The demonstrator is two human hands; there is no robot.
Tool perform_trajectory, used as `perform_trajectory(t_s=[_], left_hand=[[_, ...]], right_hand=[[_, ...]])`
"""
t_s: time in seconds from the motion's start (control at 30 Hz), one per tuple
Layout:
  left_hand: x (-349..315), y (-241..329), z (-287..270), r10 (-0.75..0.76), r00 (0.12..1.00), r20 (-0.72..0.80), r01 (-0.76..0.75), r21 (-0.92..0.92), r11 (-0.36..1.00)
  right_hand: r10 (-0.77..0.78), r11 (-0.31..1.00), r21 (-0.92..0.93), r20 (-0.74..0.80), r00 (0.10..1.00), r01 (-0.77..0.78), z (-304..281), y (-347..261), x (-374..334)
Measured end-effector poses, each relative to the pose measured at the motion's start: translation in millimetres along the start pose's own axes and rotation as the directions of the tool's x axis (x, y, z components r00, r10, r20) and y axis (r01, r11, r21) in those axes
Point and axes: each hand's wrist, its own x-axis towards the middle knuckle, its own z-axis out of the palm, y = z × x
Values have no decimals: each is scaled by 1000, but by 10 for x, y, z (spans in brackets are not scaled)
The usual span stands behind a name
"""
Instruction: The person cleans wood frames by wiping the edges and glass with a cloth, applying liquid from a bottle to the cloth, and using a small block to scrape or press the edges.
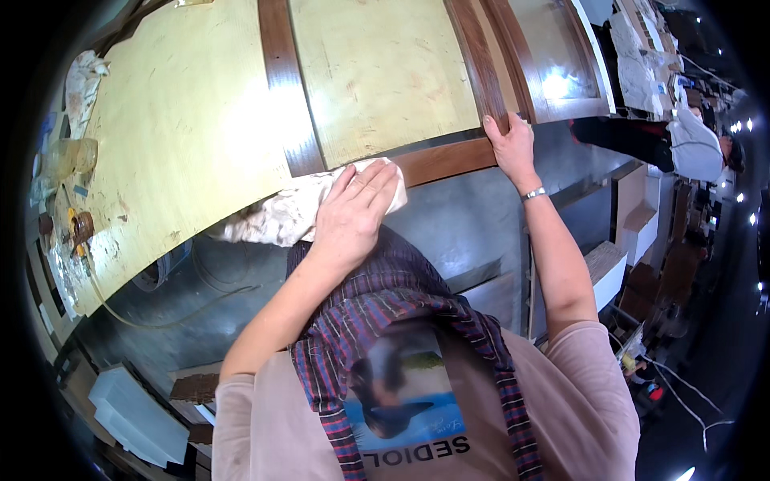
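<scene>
My left hand presses a crumpled, stained white cloth against the near edge of a brown wooden frame. Its fingers lie together over the cloth, near the left part of a varnished wooden rail. My right hand grips the near end of a brown upright, thumb on top; some fingers are hidden beneath the wood. A metal band circles the right wrist. Pale yellowish board lies beneath the frame, between its brown strips.
Spread under the work is a worn yellowish tabletop. At its left stand a clear plastic container, a brown-stained brush or pot and a rag. A glossy panel lies at the right. Beyond it a person stands near stacked boards.
</scene>
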Motion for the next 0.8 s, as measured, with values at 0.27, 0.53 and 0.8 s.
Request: perform_trajectory(t_s=[0.27, 0.53, 0.8], left_hand=[[60, 4, 66, -9, 999, -38, 15, 148, 989], [2, -48, -228, -58, 998, 36, 49, 198, 979], [78, -106, -225, 19, 996, 92, -38, 220, 975]], right_hand=[[-51, 994, -94, -13, 999, 49, -19, 9, -30], [22, 995, -92, 6, 1000, -21, -27, 5, -43], [105, 992, -76, 46, 993, -101, -74, -47, -71]])
